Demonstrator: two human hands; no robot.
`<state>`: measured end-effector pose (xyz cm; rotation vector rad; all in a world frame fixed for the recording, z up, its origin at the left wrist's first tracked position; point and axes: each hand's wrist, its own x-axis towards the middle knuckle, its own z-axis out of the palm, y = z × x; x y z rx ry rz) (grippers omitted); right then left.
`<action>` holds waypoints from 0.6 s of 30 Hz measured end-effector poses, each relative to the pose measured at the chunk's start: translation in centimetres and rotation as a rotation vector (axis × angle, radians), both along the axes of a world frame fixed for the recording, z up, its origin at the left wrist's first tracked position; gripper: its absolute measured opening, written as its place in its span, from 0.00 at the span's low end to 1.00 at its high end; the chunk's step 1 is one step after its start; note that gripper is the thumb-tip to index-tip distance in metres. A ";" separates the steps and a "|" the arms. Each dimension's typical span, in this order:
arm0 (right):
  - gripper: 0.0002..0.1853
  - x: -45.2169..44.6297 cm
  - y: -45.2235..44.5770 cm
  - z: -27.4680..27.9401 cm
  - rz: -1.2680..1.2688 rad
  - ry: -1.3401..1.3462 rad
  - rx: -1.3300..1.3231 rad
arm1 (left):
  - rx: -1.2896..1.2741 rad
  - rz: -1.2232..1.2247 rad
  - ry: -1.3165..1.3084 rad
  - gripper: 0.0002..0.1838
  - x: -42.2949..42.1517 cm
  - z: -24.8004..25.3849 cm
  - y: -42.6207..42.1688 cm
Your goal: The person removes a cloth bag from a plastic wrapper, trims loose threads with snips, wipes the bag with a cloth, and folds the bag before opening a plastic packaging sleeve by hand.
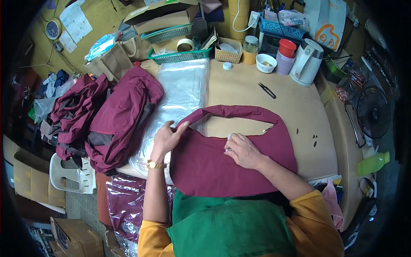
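A maroon fabric shoulder bag (222,167) lies flat on the table, its wide strap (239,111) arched away from me. My left hand (166,138) rests at the bag's left edge where the strap joins, fingers apart and fingertips touching the fabric. Below the middle of the bag's opening, my right hand (245,152) is closed around a small white piece (229,143), only partly visible; its kind is unclear. A small metallic zipper pull (267,129) shows at the right end of the opening.
Maroon garments or bags (122,115) are heaped at the left, beside clear plastic sleeves (182,85). Black thread snips (267,90) lie beyond the strap. A white kettle (307,62), a bowl (266,63), a jar (250,49) and a green basket (180,55) line the back.
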<state>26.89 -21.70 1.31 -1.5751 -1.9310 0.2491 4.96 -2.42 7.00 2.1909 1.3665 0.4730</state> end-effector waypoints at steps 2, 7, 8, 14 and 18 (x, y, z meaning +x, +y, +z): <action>0.07 0.1 -0.1 -0.1 0.010 0.020 0.009 | 0.062 -0.105 0.055 0.26 2.1 -1.0 0.6; 0.05 0.4 0.0 -0.3 0.007 0.052 0.016 | 0.138 -0.010 0.130 0.29 2.2 -1.8 1.3; 0.04 0.3 0.1 -0.3 0.025 0.077 0.006 | 0.133 -0.020 0.127 0.29 2.6 -1.6 0.6; 0.04 5.5 2.2 5.3 -0.377 0.314 0.172 | 0.452 -0.256 0.164 0.22 5.2 -1.9 0.0; 0.07 11.6 4.2 5.1 -0.529 0.170 0.289 | 0.391 -0.250 0.014 0.13 5.4 -2.7 0.3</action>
